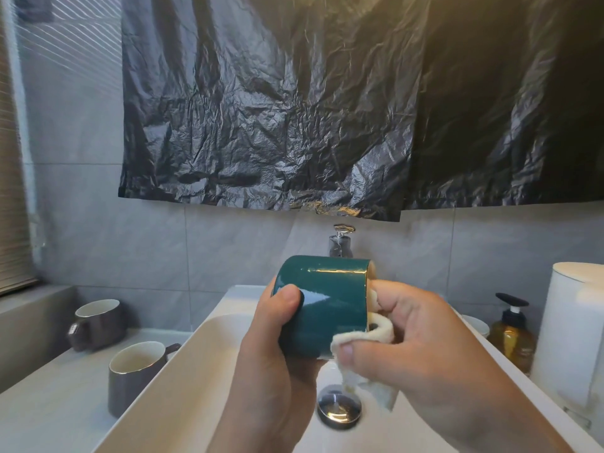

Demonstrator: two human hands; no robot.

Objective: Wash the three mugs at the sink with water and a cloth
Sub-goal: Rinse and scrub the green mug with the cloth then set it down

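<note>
Mug-wiping step, by the look of it. Left hand (271, 351) is wrapped round the green mug (322, 305), thumb on the near wall, other fingers hidden behind it; mug lies on its side over the sink (183, 380), gold-edged mouth pointing toward the right hand (421, 348). Right hand is closed on the cream cloth (366, 338), thumb pinching it vs the lower rim, other fingers curled w/ cloth bunched at the mouth; a loose tail hangs below the hand toward the drain plug (339, 409). Can't tell how far the cloth goes inside the mug.

Two brown mugs (98, 325) (137, 377) stand upright on the counter, well out past the left hand, apart from each other; whether they're washed can't be told, so I'd guess approx a third of the job is in hand.

To do this step well, imo: keep the left grip firm, since glazed ceramic is probably slick when wet. Turn the mug w/ the left hand while the right holds the cloth to the rim, so the whole edge gets covered. Push cloth to the bottom too. Keep it low over the basin in case it slips. Tap (341, 240) sits just beyond the mug; no water stream visible, so a rinse is likely due after.
</note>
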